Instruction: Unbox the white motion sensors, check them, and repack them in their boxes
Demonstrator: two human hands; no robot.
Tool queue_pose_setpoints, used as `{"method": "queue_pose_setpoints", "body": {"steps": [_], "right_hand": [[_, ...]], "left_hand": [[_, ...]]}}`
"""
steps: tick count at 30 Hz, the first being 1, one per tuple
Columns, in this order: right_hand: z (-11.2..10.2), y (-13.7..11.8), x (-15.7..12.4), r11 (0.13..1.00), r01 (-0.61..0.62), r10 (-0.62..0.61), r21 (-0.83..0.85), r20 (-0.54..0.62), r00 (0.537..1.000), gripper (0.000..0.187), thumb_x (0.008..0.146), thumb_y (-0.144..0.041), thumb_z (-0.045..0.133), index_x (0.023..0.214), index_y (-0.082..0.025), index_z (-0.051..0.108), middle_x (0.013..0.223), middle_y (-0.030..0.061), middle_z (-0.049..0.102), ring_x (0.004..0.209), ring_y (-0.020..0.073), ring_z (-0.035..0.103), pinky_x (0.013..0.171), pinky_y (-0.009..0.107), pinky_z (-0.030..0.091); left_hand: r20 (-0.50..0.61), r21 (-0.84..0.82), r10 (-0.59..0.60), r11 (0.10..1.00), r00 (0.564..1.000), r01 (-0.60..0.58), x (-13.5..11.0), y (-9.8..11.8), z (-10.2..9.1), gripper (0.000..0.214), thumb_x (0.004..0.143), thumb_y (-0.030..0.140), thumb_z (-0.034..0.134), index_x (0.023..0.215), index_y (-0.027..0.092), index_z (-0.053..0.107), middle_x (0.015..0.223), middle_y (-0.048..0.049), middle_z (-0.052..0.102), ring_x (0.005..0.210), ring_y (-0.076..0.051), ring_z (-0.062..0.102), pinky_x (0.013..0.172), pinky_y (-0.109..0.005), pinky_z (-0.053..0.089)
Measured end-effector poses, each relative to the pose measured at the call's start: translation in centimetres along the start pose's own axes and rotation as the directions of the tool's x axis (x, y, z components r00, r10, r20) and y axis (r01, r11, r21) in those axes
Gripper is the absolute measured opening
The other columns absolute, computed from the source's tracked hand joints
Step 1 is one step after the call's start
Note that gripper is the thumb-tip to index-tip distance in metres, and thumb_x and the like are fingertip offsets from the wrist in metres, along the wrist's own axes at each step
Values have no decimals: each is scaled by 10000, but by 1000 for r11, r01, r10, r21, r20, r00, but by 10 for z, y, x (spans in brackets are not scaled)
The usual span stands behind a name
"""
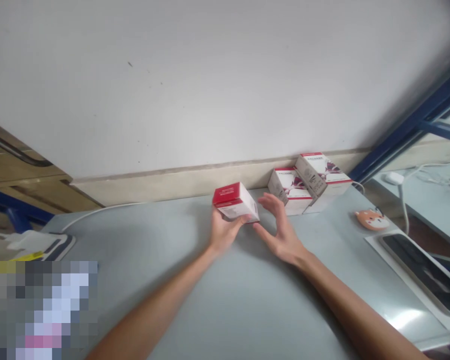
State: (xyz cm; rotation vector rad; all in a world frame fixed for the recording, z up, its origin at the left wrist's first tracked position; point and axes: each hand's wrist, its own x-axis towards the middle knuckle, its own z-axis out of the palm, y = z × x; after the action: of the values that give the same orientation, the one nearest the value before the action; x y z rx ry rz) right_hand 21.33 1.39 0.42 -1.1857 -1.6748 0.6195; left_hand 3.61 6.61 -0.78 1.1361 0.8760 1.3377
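One red-and-white box (234,200), clasped in the left hand (222,235), thumb along its near side, right hand (284,240) just beside it, fingers parted wide, gripping nothing.

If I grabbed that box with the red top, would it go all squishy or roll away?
The red-topped box would probably feel stiff: its sides look flat and its edges straight. It likely wouldn't roll, because it has square corners. It may be fairly light, since the left hand seems to hold it alone, though its inside is hidden.
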Motion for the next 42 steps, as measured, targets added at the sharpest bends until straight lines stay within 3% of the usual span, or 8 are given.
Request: {"method": "queue_pose_setpoints", "body": {"steps": [10,16,25,29,32,36,39,42], "right_hand": [[1,-1,3,986,59,-56,-155,26,998,479,1052,-350,551,1508,-287,420,1430,159,559,1287,319,609,1114,578,527],[2,2,3,988,52,-50,-146,19,999,476,1057,-356,550,1511,-293,422,1416,159,579,1286,321,609,1106,591,534],[1,3,2,995,33,-30,-91,31,999,551,1052,-357,569,1567,-308,379,1485,154,505,1243,292,621,1110,568,533],[-4,4,3,998,53,-53,-26,-25,998,660,1043,-378,593,1625,-331,284,1565,151,462,1287,305,614,1120,586,519],[-12,2,5,989,141,-145,-48,-113,983,647,1027,-361,612,1608,-332,328,1572,149,477,1320,331,607,1119,601,514],[-22,-2,9,952,246,-271,-182,-126,954,472,1000,-299,656,1453,-326,529,1458,130,594,1342,345,596,1110,585,520],[-24,-2,10,944,270,-292,-192,-97,952,471,1002,-283,660,1451,-327,523,1406,128,634,1295,336,627,1068,563,547],[-24,-1,10,941,262,-283,-216,-74,956,456,1003,-287,664,1440,-316,535,1336,130,645,1190,318,662,985,519,582]], "left_hand": [[82,11,-19,1000,996,18,-3,-2,3,706,727,428,941,1247,246,499,1125,-84,749,993,-269,767,762,-386,657],[94,50,11,999,995,-16,-2,-1,2,672,754,416,926,1250,235,511,1140,-91,757,1027,-266,766,883,-421,636],[114,3,-16,1000,993,16,-3,-3,3,711,754,430,926,1285,246,491,1174,-95,742,1027,-264,757,819,-387,640],[149,127,67,988,987,-87,-2,-7,3,747,742,427,937,1336,261,517,1191,-95,732,1046,-266,736,871,-394,609],[173,356,195,902,966,-245,-4,-10,-1,708,773,418,916,1365,285,553,1230,-95,699,1099,-280,697,964,-437,560],[254,565,396,680,882,-468,-9,-5,-4,656,873,373,826,1456,335,528,1223,-98,657,1134,-295,624,1036,-492,493],[265,639,442,585,857,-500,-10,0,-5,616,926,324,746,1493,348,507,1194,-103,627,1133,-298,588,1054,-509,467],[271,640,432,587,860,-496,-11,1,-5,639,937,291,713,1526,358,474,1189,-96,606,1131,-291,576,1048,-497,466]]}}
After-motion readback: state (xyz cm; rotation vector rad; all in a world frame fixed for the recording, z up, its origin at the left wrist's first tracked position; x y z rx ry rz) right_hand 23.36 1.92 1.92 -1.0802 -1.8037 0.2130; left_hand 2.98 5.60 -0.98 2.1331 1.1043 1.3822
